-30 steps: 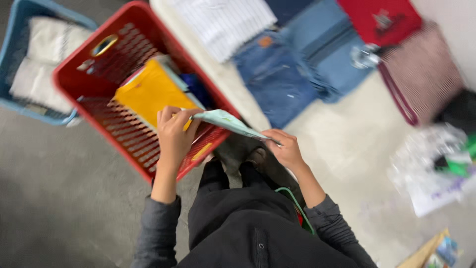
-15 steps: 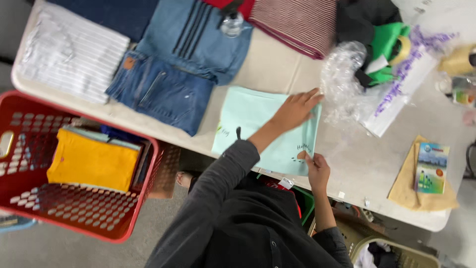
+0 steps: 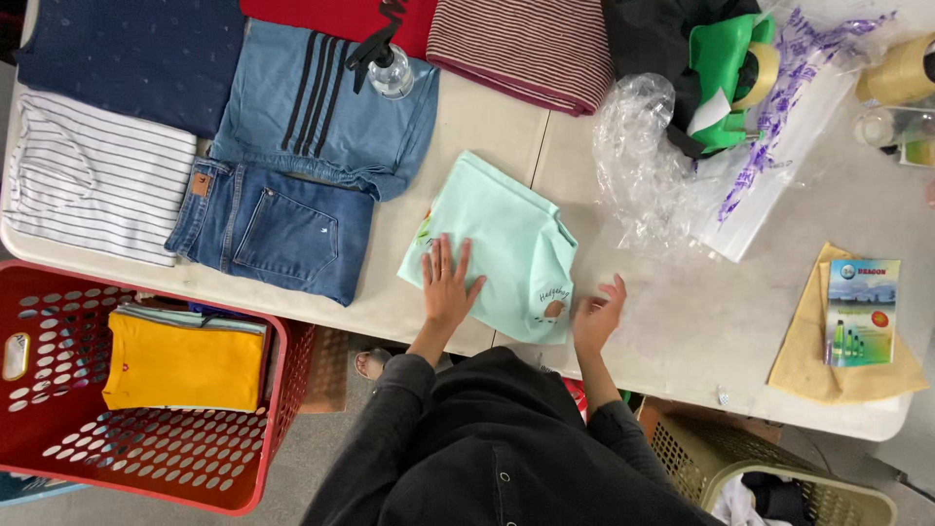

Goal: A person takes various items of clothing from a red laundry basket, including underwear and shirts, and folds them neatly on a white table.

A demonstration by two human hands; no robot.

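Note:
A folded mint-green garment (image 3: 502, 244) lies on the white table (image 3: 487, 127), near its front edge. My left hand (image 3: 446, 282) rests flat on the garment's lower left part, fingers spread. Just off the garment's lower right corner, my right hand (image 3: 596, 317) hovers over the table with its fingers curled and holds nothing. My black sleeves and top fill the bottom of the view.
Folded jeans (image 3: 268, 229), a striped white top (image 3: 93, 190), a spray bottle (image 3: 388, 63) and crumpled clear plastic (image 3: 648, 170) lie on the table. A red basket (image 3: 136, 390) with a yellow garment (image 3: 180, 365) stands left; a beige basket (image 3: 769, 468) sits lower right.
The view swung from the red basket to the table. The mint garment, held in both hands a second ago, now lies on the table; my left hand moved to its lower left.

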